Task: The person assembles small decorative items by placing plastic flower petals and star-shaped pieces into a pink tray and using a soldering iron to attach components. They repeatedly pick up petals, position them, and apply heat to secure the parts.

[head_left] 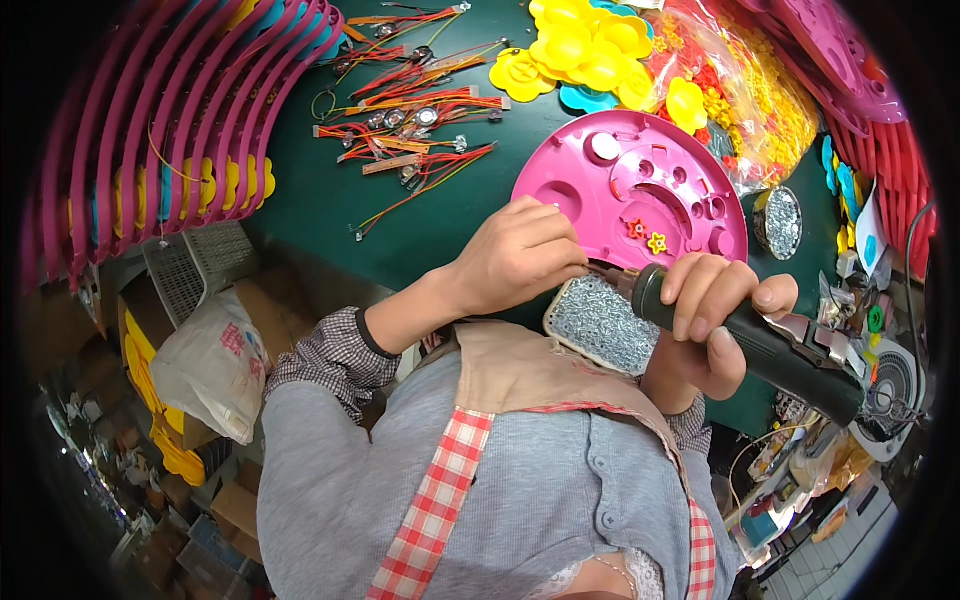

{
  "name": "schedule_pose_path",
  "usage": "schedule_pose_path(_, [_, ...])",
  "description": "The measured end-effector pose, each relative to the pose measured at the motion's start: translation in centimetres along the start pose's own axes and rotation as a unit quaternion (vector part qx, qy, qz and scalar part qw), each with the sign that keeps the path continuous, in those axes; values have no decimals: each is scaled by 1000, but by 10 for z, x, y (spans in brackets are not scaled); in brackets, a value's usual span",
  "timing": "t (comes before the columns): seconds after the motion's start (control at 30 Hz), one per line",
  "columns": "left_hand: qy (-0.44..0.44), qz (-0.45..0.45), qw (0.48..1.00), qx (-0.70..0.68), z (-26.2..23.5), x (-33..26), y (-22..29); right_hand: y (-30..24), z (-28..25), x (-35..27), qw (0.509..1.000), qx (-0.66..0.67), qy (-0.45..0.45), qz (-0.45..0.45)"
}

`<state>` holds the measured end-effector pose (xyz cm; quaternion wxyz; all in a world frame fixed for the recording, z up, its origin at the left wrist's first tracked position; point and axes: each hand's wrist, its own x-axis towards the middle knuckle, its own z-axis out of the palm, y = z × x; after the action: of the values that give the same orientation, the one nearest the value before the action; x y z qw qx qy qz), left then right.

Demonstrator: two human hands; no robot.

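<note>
My right hand (718,310) is wrapped round a black electric screwdriver (790,362), whose tip points left. Close to that tip, the fingertips of my left hand (522,256) are pinched together; whatever they hold is too small to make out. Both hands are at the near edge of a pink plastic shell (600,212), which lies on the table with its moulded inside up. A red star-shaped piece (636,229) and a yellow star-shaped piece (657,243) sit in the shell. Beneath the screwdriver tip is a tray of small silver screws (598,318), partly covered by my right hand.
Wired electronic parts (405,120) lie on the green table (300,175). Pink curved shells (150,130) stand in a row at the left. Yellow flower-shaped pieces (590,45) and a bag of small yellow parts (755,110) are at the back. A round tin of screws (778,222) stands right.
</note>
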<state>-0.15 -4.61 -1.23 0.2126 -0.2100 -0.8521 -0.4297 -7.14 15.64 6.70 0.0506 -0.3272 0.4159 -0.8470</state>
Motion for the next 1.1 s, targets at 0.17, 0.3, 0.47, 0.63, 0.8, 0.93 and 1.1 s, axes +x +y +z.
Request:
schedule_pose_path(0.17, [27,31,999,20,3,-3,4,-1,4,-2,1000,-8,-9,8])
schedule_pose_path(0.3, [72,-4,996,51,-13,-10,5,11,3,-8,999,-40,15,7])
schedule_pose_path(0.47, [9,-312,901,301,-124,-70,-68,13,-27,-13,996,-70,56,-29])
schedule_pose_path(0.63, [-77,-329,928,160,-163,-71,-83,10,-43,-13,992,-82,84,-51])
schedule_pose_path(0.8, [45,-167,978,-120,-205,13,-42,2,-56,-21,986,-120,96,-72])
schedule_pose_path(0.93, [113,12,925,-363,-241,79,17,-8,-65,-24,985,-103,104,-89])
schedule_pose_path(1.1, [14,36,931,-363,-201,153,-2,-22,-75,-34,981,-108,113,-114])
